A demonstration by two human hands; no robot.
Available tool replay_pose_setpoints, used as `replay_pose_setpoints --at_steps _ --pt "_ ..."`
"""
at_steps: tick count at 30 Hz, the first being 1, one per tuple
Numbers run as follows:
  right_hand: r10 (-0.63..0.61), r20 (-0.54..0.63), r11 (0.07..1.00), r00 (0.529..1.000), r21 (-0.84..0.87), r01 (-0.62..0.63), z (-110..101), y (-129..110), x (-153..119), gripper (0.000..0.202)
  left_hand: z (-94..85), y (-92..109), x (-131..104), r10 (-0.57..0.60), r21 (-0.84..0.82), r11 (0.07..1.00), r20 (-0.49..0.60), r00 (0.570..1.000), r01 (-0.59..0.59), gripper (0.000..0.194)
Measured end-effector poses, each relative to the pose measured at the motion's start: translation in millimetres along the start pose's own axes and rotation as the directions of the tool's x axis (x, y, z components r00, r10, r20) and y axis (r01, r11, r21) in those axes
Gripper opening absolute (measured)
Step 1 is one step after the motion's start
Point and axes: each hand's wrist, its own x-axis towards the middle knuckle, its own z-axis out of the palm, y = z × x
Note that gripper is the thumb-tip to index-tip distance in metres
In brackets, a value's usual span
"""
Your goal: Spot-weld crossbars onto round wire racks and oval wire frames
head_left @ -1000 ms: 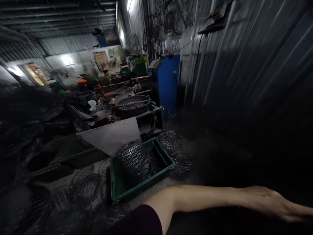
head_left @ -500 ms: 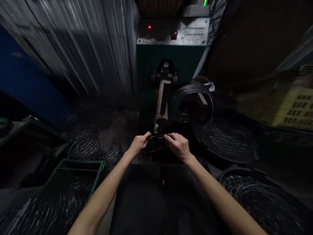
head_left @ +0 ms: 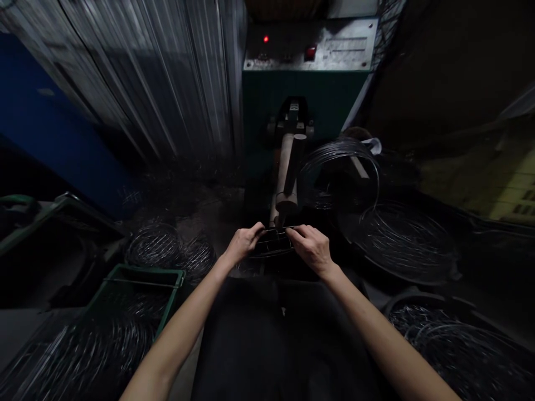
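A dark wire frame [head_left: 273, 254] with thin crossbars is held level between my two hands. My left hand [head_left: 246, 240] pinches its left side, fingers closed, and my right hand [head_left: 310, 245] pinches the right side the same way. The frame's far edge is at the tip of the machine's cylindrical arm [head_left: 287, 199], which points toward me from a green machine body [head_left: 326, 94]. Whether the wire touches the tip is too dark to tell.
Wire rings hang by the machine [head_left: 338, 147] on the right. Round containers of wire pieces [head_left: 407, 242] [head_left: 455, 340] stand at the right. A green crate [head_left: 144, 275], wire bundles [head_left: 154, 245] and a heap of wire rings [head_left: 92, 356] are at the left. A yellow crate [head_left: 493, 178] is far right.
The whole view has shifted, so the machine and the containers appear a little farther right. Both hands keep their hold on the wire frame at the arm's tip.
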Motion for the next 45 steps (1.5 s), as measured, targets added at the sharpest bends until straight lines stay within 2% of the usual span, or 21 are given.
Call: replay_pose_setpoints --at_steps 5,19,33,34,36,38,39,41,43,45 --pt "-0.002 -0.026 1.000 1.000 -0.001 0.002 2.7 1.9 0.5 0.025 -1.1 0.6 3.3 0.004 -0.015 1.000 -0.005 1.000 -0.004 0.022" --pt "0.011 0.003 1.000 1.000 0.003 -0.011 10.2 9.3 2.6 0.024 2.0 -6.1 12.7 0.025 -0.035 0.999 0.018 1.000 -0.024 0.021" --pt "0.039 0.118 0.997 0.992 0.058 -0.046 -0.2 8.3 6.9 0.025 -2.9 -0.9 12.7 -0.090 -0.129 0.987 0.039 0.995 0.094 0.025" --pt "0.068 0.112 0.992 0.991 0.097 -0.079 -2.2 10.8 4.9 0.025 -3.7 -0.5 13.3 -0.100 -0.126 0.987 0.035 0.994 0.103 0.026" --pt "0.207 0.071 0.956 0.976 0.197 -0.217 -5.8 18.1 -2.5 0.023 -4.5 0.9 14.3 -0.117 -0.132 0.984 0.026 0.993 0.120 0.027" --pt "0.370 0.054 0.886 0.928 0.279 -0.370 -7.6 27.9 -13.3 0.022 -3.7 2.5 14.4 -0.130 -0.145 0.981 0.011 0.991 0.130 0.028" --pt "0.410 0.079 0.858 0.909 0.304 -0.414 -7.7 32.9 -18.9 0.022 -2.7 2.8 13.9 -0.135 -0.151 0.979 0.005 0.991 0.134 0.028" --pt "0.382 0.169 0.848 0.909 0.328 -0.417 -6.7 41.1 -28.5 0.021 0.1 1.1 11.5 -0.141 -0.160 0.977 -0.002 0.990 0.139 0.027" --pt "0.288 0.247 0.867 0.925 0.343 -0.361 -5.3 44.3 -34.4 0.020 2.6 -4.8 7.5 -0.145 -0.170 0.975 -0.002 0.989 0.143 0.027" --pt "0.219 0.265 0.885 0.939 0.351 -0.305 -4.8 41.0 -36.1 0.019 2.6 -14.2 2.4 -0.139 -0.190 0.972 -0.007 0.990 0.135 0.027"
